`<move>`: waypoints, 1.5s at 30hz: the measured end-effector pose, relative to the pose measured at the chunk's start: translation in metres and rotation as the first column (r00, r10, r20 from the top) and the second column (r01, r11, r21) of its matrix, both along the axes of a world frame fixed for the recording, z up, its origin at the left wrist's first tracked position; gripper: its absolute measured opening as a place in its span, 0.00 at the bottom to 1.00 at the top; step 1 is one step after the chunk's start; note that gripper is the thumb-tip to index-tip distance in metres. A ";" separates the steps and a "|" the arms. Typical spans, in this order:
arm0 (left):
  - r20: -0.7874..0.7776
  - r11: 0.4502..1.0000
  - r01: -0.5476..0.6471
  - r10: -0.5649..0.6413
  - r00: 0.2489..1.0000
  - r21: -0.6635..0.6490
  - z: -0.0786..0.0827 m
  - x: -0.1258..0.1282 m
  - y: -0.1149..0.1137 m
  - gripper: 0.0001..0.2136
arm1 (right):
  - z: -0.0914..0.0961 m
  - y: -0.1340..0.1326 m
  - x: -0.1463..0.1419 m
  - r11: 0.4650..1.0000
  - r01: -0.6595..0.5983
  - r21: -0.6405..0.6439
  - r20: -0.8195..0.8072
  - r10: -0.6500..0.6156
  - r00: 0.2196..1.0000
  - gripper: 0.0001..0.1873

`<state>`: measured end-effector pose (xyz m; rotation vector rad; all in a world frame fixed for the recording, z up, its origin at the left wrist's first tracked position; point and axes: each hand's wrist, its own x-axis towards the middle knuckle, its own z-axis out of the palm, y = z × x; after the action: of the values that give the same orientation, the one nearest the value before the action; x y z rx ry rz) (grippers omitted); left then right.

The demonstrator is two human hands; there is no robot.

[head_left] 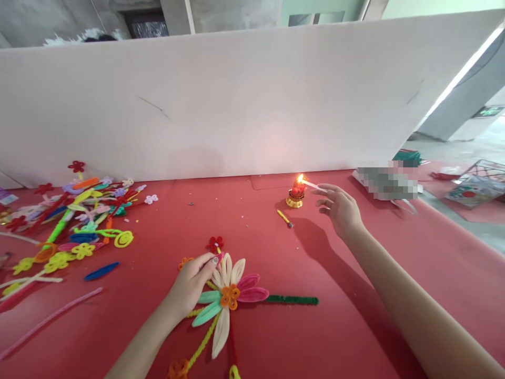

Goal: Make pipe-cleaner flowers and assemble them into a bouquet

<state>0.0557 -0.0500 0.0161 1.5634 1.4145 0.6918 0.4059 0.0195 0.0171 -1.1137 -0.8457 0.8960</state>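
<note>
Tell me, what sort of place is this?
Probably a makeshift craft workspace in a plain, perhaps unfinished building: a pipe-cleaner flower arrangement and a heap of pipe-cleaner pieces lie on a red tabletop, and a bare grey wall shows behind.

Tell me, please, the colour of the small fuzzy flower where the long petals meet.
The small fuzzy flower is orange, seen best in the head view.
</note>
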 end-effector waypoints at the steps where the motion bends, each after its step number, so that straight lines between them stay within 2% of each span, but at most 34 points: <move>1: -0.001 1.000 0.007 -0.007 1.000 0.000 0.000 0.000 0.000 0.14 | 0.000 0.000 0.000 1.000 -0.001 0.003 0.004 0.001 1.000 0.11; 14: 0.022 0.999 0.053 -0.053 0.998 -0.006 -0.001 0.000 0.000 0.14 | 0.002 -0.002 -0.003 1.000 0.006 -0.016 0.051 -0.005 0.999 0.11; 29: -0.042 0.998 0.059 -0.058 0.997 0.025 0.004 0.001 -0.001 0.13 | 0.001 -0.001 -0.003 1.000 0.016 -0.009 0.084 -0.016 0.996 0.13; 34: 0.006 0.997 0.069 -0.070 0.998 0.034 0.006 0.002 -0.003 0.13 | 0.006 -0.005 -0.009 1.000 0.004 0.031 0.000 -0.004 1.000 0.09; 37: 0.044 0.999 0.046 -0.048 0.998 0.027 0.007 0.004 -0.006 0.14 | 0.006 -0.014 -0.030 0.996 -0.059 0.060 -0.057 0.062 0.996 0.04; 40: 0.065 0.999 0.044 -0.045 0.997 0.017 0.006 0.006 -0.009 0.15 | 0.006 -0.029 -0.067 0.978 -0.205 0.044 -0.098 0.208 0.973 0.04; 43: 0.087 0.999 0.036 -0.036 0.996 0.002 0.004 0.007 -0.011 0.16 | 0.008 -0.049 -0.104 0.905 -0.425 -0.004 -0.091 0.423 0.902 0.05; 45: 0.118 0.999 0.035 -0.033 0.992 -0.015 0.004 0.008 -0.013 0.16 | 0.012 -0.061 -0.122 0.849 -0.528 -0.008 -0.042 0.527 0.849 0.06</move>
<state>0.0641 -0.0631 0.0199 1.5050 1.3008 0.7372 0.2839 -0.0416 0.0287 -0.8827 -1.1416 1.3803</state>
